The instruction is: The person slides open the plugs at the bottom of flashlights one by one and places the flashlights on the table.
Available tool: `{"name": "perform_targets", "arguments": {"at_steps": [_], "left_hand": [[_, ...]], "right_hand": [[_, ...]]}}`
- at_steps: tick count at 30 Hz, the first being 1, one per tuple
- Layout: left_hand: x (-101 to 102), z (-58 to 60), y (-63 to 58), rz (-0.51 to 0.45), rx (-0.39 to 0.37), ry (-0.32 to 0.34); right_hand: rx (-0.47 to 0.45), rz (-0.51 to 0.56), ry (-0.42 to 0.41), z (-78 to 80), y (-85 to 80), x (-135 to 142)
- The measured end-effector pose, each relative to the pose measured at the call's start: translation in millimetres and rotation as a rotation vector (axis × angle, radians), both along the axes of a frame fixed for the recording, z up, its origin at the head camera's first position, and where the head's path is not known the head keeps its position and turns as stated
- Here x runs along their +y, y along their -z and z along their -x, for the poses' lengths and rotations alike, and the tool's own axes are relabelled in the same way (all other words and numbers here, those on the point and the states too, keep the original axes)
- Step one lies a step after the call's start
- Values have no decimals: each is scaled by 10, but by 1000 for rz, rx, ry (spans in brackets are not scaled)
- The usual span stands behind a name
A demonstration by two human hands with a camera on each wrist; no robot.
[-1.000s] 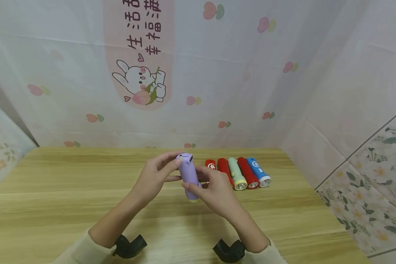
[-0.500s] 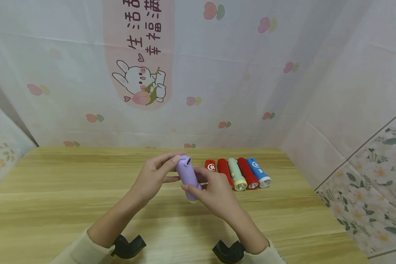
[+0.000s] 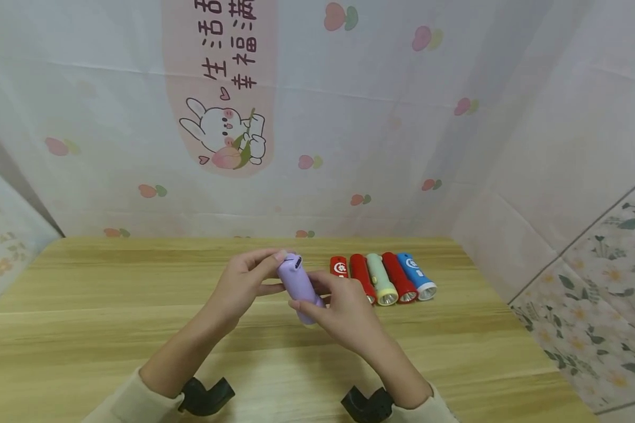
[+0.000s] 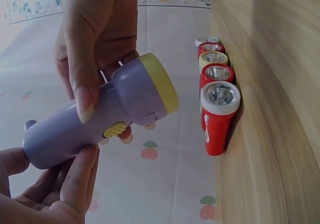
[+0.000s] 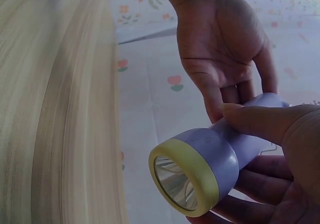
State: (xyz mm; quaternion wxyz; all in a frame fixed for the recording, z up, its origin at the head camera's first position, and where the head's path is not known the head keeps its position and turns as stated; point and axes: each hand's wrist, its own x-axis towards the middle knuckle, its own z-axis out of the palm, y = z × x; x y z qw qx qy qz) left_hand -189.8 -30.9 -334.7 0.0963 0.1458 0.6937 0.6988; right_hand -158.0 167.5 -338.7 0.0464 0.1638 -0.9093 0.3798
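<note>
Head view: a person's two bare hands hold a cylindrical purple plastic flashlight [image 3: 297,285] with a yellow rim, raised and tilted above a light wood-grain tabletop [image 3: 111,294]. The left hand [image 3: 240,282] pinches the tail end between thumb and fingers. The right hand [image 3: 349,305] grasps the body next to the wider lamp end, thumb across one side and fingers round the other. Neither hand is released.

Left wrist view: a ribbed yellow switch [image 4: 115,129] is visible on the barrel. Right wrist view: the yellow rim encircles a shiny silver reflector [image 5: 175,184].

Right of the hands, five flashlights lie side by side on the tabletop. From left to right these are a red flashlight with a white emblem [image 3: 339,266], partly hidden by the right hand; a plain red flashlight [image 3: 361,276]; a pale green flashlight with a yellow rim [image 3: 379,276]; a second plain red flashlight [image 3: 398,276]; and a blue flashlight with a white rim [image 3: 414,271]. Behind the tabletop hangs a white printed cloth [image 3: 349,117].
</note>
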Motion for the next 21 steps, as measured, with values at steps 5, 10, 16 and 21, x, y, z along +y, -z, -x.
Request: {"name": "perform_targets", "arguments": {"at_steps": [5,10,16,21], "left_hand": [[-31,12,2,4,-27,21],[-38,28,5,8,-42,47],[-53,31,-3,13,-62,57],[-69,37,-9,10,-83,65]], "right_hand": [[-2,-5,-8,3,4,-6],[2,-10,-20,9,12,8],[-11,-18,-44,11,16,13],[-21,-34,-66,16,-2,10]]}}
